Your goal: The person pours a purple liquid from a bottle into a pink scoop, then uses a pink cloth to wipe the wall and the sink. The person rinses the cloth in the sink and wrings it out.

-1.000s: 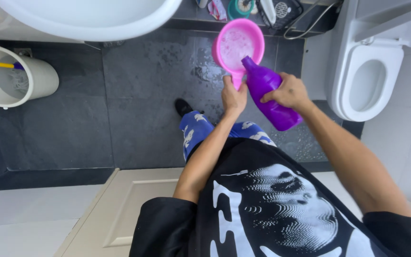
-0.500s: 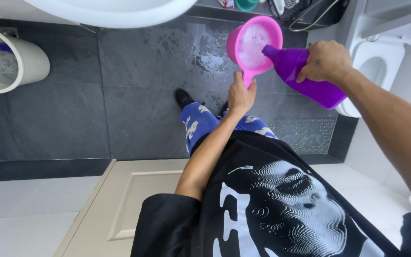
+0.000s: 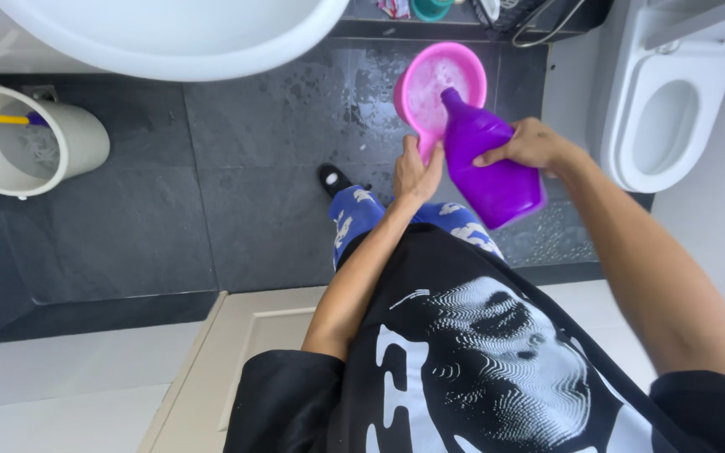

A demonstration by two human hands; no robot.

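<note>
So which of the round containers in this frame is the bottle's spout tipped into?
The pink scoop, held by the left hand; the white bucket stands apart on the floor.

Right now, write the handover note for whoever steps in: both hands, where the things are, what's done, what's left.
Left hand: gripping the handle of the pink scoop, held over the wet dark floor tiles.
Right hand: around the purple bottle, tipped with its neck over the scoop's rim.
Done: bottle is uncapped, and the scoop shows pale, foamy liquid inside.
Left: probably finish the pour, right the bottle and set it down. How full the scoop is cannot be told.
Nearby: white bucket to the left, toilet to the right.
</note>
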